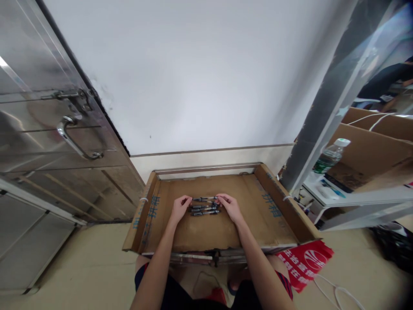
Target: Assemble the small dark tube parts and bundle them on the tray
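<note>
Several dark pens with clear barrels lie side by side, roughly level, on a brown cardboard-lined tray. At the left end of the uppermost pen is my left hand, with thumb and fingertips pinched together. My right hand is at the right end of the same pens, its thumb and index finger closed near the top pen's tip. The fingertips of both hands touch or nearly touch the ends of the top pen; the exact contact is too small to make out.
Raised cardboard walls with blue print edge the tray. A metal door is at the left. At the right stand a metal post, a bottle on a white shelf and a cardboard box. A person in dark clothing is beyond.
</note>
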`<state>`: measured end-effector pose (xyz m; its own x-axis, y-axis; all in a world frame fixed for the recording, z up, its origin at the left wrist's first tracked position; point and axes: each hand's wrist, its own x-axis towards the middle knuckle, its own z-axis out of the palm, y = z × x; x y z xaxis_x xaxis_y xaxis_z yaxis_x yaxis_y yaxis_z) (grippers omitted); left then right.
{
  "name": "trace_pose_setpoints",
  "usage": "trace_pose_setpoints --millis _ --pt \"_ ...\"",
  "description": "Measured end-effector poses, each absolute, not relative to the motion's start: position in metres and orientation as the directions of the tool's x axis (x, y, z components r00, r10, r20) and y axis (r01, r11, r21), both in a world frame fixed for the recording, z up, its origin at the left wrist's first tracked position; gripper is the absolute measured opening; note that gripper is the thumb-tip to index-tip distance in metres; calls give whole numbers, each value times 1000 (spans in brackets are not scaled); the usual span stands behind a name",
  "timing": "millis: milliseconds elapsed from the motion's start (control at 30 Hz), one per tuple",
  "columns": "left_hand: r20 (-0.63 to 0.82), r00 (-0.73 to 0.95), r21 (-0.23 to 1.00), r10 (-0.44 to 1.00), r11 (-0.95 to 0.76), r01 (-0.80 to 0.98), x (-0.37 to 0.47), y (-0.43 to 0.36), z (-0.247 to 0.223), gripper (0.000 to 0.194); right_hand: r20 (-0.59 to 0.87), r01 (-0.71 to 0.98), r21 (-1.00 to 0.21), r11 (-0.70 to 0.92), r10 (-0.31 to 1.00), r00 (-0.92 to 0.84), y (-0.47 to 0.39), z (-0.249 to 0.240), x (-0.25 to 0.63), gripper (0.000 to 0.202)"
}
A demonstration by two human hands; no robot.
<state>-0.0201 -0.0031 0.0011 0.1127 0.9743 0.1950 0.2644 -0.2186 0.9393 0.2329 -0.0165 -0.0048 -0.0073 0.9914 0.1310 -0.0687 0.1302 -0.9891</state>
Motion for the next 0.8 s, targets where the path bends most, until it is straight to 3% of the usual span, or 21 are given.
trace_pose_setpoints --millis 200,300,467,633,800 --pt "207 65 959 976 -215 184 -19 -1 -3 33 125 -73 -990 124 992 -1 -15 -8 233 34" --pt "178 61 948 982 -188 257 -18 -1 -4 34 124 -73 -990 123 992 -5 -14 -10 234 34" --pt "234 168 877 958 -282 388 -16 -4 -1 42 127 -60 -990 127 992 -1 -14 -9 234 33" --pt "240 177 905 955 -286 315 -16 -4 0 28 124 -67 -990 124 992 -1 -15 -9 234 33" --pt "238 114 941 965 -258 218 -15 -3 -2 33 123 -52 -991 123 992 8 -16 -6 233 37"
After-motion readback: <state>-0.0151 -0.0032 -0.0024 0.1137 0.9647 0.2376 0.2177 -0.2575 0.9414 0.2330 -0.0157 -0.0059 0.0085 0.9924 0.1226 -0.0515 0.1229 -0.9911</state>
